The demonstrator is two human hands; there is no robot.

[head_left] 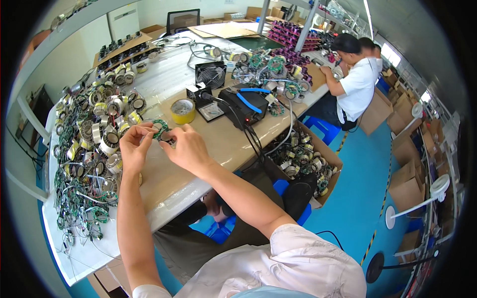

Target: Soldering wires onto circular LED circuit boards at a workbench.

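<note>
Over the near edge of the table, my left hand (pixel 134 149) and my right hand (pixel 188 150) come close together. Between them is a small green wired part (pixel 159 127), roughly ring-shaped; its finer details are too small to make out. The fingertips of my left hand are pinched at its left side. My right thumb and fingers close on its right side, partly hiding it. To the left lies a big heap of wound motor coils (pixel 107 111) with yellow tape and green wires. A yellow round tub (pixel 183 111) stands just beyond my right hand.
A black soldering station (pixel 243 107) with blue-handled pliers (pixel 250 102) sits right of the tub, a small black fan (pixel 210 75) behind it. More coils fill a cardboard box (pixel 325 154) beside the table. Another person (pixel 355 74) works at the far right.
</note>
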